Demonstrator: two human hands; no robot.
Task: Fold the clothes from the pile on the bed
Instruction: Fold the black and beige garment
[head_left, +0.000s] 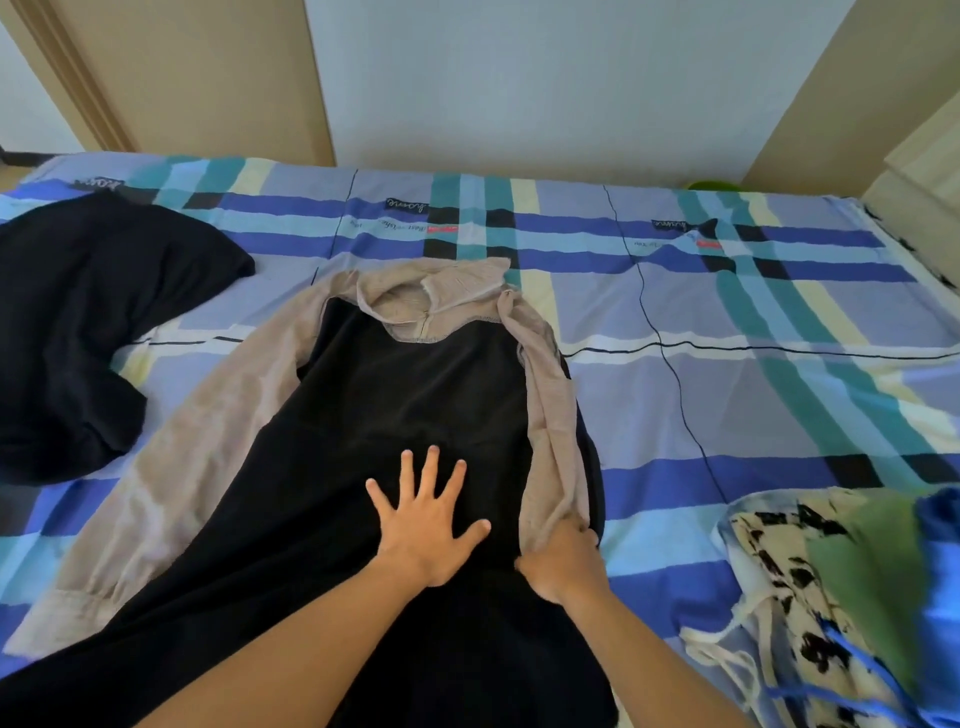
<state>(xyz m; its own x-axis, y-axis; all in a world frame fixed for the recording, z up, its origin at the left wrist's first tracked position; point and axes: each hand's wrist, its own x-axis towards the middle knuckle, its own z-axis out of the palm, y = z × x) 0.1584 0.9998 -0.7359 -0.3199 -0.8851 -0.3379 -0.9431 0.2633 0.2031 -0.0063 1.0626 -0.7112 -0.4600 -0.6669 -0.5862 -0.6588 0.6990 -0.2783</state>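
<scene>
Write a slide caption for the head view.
Left hand pressed flat on a black dress spread over the bed, right hand gripping its beige sleeve along the dress's edge.

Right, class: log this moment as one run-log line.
step: folding dress | left hand: flat on dress | right hand: grips beige sleeve | pile: at right

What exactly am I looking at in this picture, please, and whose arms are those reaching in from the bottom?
No machine here: a person wears a camera on the head, looking down at their own arms. On the checked bed sheet lies a black dress. The left hand presses flat on it, fingers spread; the right hand grips its beige sleeve, which lies over the dress's right edge. A dark garment lies to the left, a pile of clothes at the right.
</scene>
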